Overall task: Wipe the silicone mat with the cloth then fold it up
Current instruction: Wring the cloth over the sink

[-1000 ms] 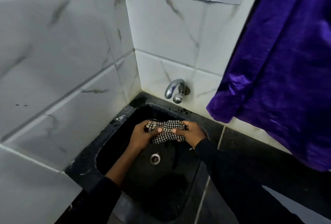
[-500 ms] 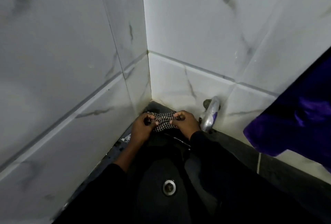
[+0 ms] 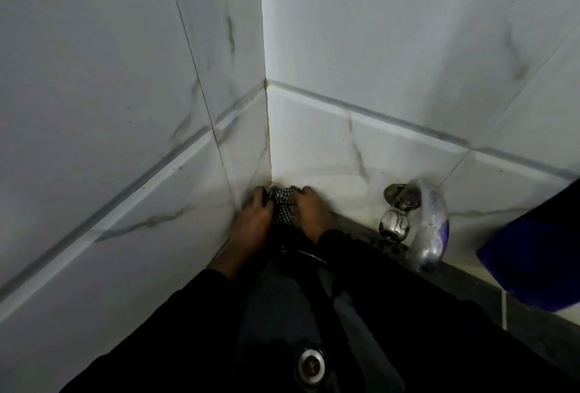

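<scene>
A black-and-white checked cloth (image 3: 284, 209) is bunched up between my two hands, over the far corner of a black sink (image 3: 282, 314). My left hand (image 3: 252, 220) grips its left end and my right hand (image 3: 312, 212) grips its right end, both close to the tiled wall corner. Most of the cloth is hidden inside my fists. Black sleeves cover both forearms. No silicone mat is in view.
A chrome tap (image 3: 414, 223) sticks out of the white marble-look tiles to the right of my hands. The sink drain (image 3: 310, 364) is below, near me. A purple cloth (image 3: 539, 251) hangs at the right edge over the dark counter (image 3: 470, 286).
My hands and the cloth have moved from the middle of the sink toward the far wall corner. My view has tilted down and closer, so the tap and drain appear nearer.
</scene>
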The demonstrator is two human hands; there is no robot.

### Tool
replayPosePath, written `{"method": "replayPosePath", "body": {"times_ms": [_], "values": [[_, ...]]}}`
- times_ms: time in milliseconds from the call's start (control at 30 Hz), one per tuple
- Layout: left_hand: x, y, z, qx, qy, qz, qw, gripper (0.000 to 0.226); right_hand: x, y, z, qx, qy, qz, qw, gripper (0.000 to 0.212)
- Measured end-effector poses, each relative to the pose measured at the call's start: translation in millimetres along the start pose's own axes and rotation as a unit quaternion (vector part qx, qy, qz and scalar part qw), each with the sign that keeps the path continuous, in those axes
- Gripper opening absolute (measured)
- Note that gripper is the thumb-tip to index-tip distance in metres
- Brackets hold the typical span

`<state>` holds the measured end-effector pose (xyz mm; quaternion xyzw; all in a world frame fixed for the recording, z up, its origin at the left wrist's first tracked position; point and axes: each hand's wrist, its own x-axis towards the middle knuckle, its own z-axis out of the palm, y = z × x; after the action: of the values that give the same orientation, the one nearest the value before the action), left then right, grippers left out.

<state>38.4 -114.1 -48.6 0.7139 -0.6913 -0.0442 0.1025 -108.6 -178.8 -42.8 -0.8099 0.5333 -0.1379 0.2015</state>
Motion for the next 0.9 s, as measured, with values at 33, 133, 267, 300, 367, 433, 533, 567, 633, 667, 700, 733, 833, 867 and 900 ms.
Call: {"method": "replayPosePath", "body": {"times_ms": [33, 133, 267, 300, 367, 433, 533, 567, 633, 667, 700, 733, 833, 867, 900], "values": [[0.6, -2.1, 4.0, 0.027, 0.006, 0.008, 1.000, 0.043, 0.9, 1.0, 3.6, -0.021, 0.004, -0.011, 1.000, 0.024], [0.1, -2.0, 10.0, 0.116, 0.026, 0.010, 0.993, 0.038, 1.1, 3.3, 13.9, -0.121, 0.028, -0.050, 0.991, 0.022], [-4.2, 2.3, 9.1, 0.143, 0.042, 0.002, 0.989, 0.039, -7.5, -5.7, 10.8, -0.180, 0.037, -0.035, 0.982, 0.024], [-5.2, 2.9, 8.8, 0.136, 0.037, -0.007, 0.990, 0.041, -10.2, -7.5, 9.0, -0.183, 0.028, -0.026, 0.982, 0.027], [-9.5, 3.6, 6.9, 0.117, 0.026, -0.021, 0.993, 0.051, -17.2, -8.9, 3.7, -0.181, 0.016, -0.015, 0.983, 0.039], [-18.5, 3.7, 2.8, 0.096, 0.013, -0.009, 0.995, 0.062, -29.5, -9.2, -0.3, -0.156, 0.016, -0.024, 0.987, 0.051], [-39.2, 6.6, -1.5, 0.052, 0.028, 0.009, 0.998, 0.065, -60.4, -6.5, -2.9, -0.122, 0.032, -0.054, 0.991, 0.056], [-47.8, 10.6, -3.3, 0.040, 0.032, 0.009, 0.999, 0.065, -73.8, -4.6, -4.6, -0.115, 0.040, -0.057, 0.991, 0.054], [-67.3, 21.5, -6.1, 0.031, 0.042, 0.015, 0.999, 0.063, -101.1, -0.7, -6.9, -0.110, 0.054, -0.059, 0.991, 0.052], [-78.5, 28.9, -7.4, 0.027, 0.046, 0.019, 0.998, 0.063, -115.5, 1.3, -9.3, -0.111, 0.061, -0.056, 0.990, 0.052], [-89.7, 36.3, -8.7, 0.021, 0.047, 0.022, 0.998, 0.064, -129.9, 2.7, -12.5, -0.111, 0.067, -0.051, 0.990, 0.052], [-101.8, 44.6, -10.5, 0.014, 0.048, 0.024, 0.998, 0.064, -144.7, 4.5, -16.7, -0.112, 0.074, -0.044, 0.990, 0.052], [-137.1, 72.0, -16.1, -0.001, 0.054, 0.033, 0.998, 0.064, -189.4, 10.7, -32.4, -0.115, 0.097, -0.024, 0.988, 0.053], [-147.6, 82.0, -18.8, -0.007, 0.050, 0.035, 0.998, 0.064, -204.7, 13.4, -38.8, -0.115, 0.103, -0.021, 0.988, 0.053], [-158.4, 92.5, -21.4, -0.013, 0.045, 0.038, 0.998, 0.065, -221.8, 16.5, -46.3, -0.119, 0.106, -0.018, 0.987, 0.053]]}}
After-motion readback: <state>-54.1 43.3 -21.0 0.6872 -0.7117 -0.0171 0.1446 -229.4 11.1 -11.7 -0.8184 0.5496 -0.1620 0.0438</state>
